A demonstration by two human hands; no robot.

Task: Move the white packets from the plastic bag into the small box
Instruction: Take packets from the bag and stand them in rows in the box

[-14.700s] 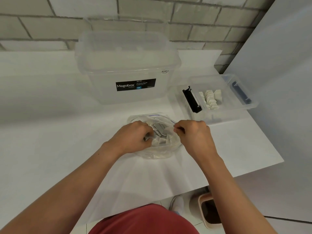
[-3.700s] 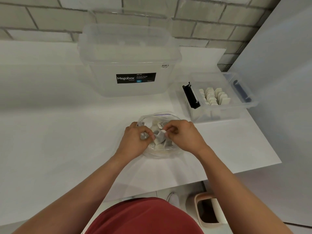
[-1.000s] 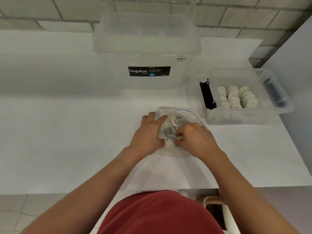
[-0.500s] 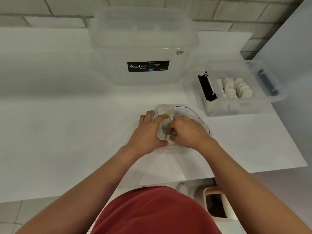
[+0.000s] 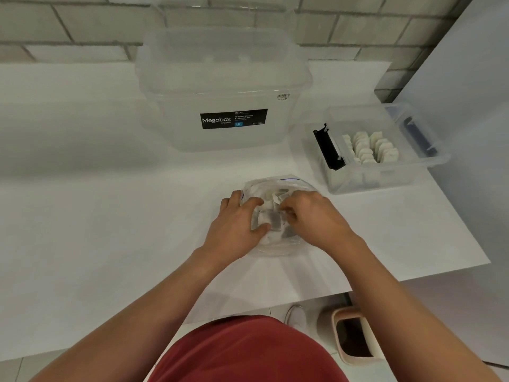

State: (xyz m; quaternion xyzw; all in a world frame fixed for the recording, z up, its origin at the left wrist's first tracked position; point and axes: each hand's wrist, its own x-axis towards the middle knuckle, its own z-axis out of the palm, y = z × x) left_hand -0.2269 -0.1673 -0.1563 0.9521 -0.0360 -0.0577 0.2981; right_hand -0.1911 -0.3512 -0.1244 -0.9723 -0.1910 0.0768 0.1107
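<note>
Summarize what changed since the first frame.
Small box holds more white packets than at the start. Left hand went from a fist at the plastic bag rim to a spread grip on its side; right hand still pinches packets inside. Large box unmoved.

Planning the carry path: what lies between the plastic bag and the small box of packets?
Nothing: the head view shows only bare white tabletop between clear plastic bag and small clear box.

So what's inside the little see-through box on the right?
Rows of white packets stand on edge in the small box, beside a black plastic piece. The packets hide the box floor under them.
</note>
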